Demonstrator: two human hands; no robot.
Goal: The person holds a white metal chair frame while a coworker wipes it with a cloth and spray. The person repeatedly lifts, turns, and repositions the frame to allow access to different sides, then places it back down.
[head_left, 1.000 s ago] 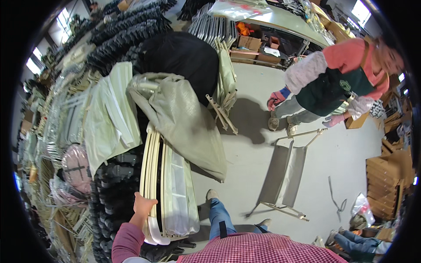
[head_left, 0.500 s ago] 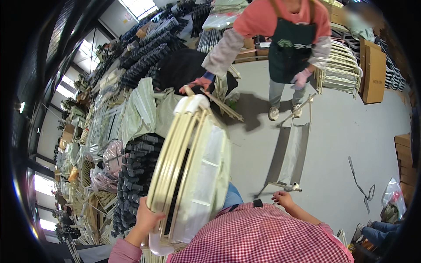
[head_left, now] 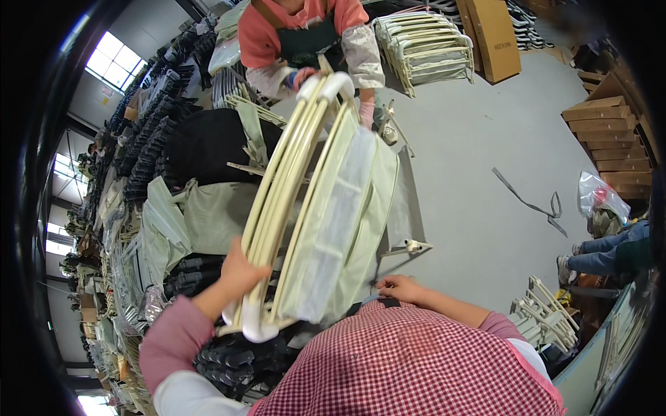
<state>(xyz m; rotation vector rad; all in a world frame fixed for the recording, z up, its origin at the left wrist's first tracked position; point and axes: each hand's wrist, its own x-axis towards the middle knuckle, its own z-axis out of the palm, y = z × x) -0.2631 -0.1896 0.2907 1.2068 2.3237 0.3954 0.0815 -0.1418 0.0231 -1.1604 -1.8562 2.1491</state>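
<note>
My left hand is wrapped round the tubes near the lower end of a folded cream tubular frame. Pale green fabric hangs along its right side, and white caps cover its corners. The frame tilts up and away from me. At its far end a co-worker's gloved hand touches the tubes. My right hand is at my waist with fingers curled inward; whatever they may hold is hidden. Just beyond it, a second frame with grey fabric lies on the floor, partly covered by the first.
The co-worker stands opposite me. Stacked cream frames and cardboard boxes are behind. Dark folded parts and wrapped bundles line the left. A grey strap lies on the floor; another person's legs and more frames are at right.
The folded frame has swung farther from me and tilted right, with my left hand still on it. The co-worker has stepped closer and bent toward it. My view has turned rightward.
</note>
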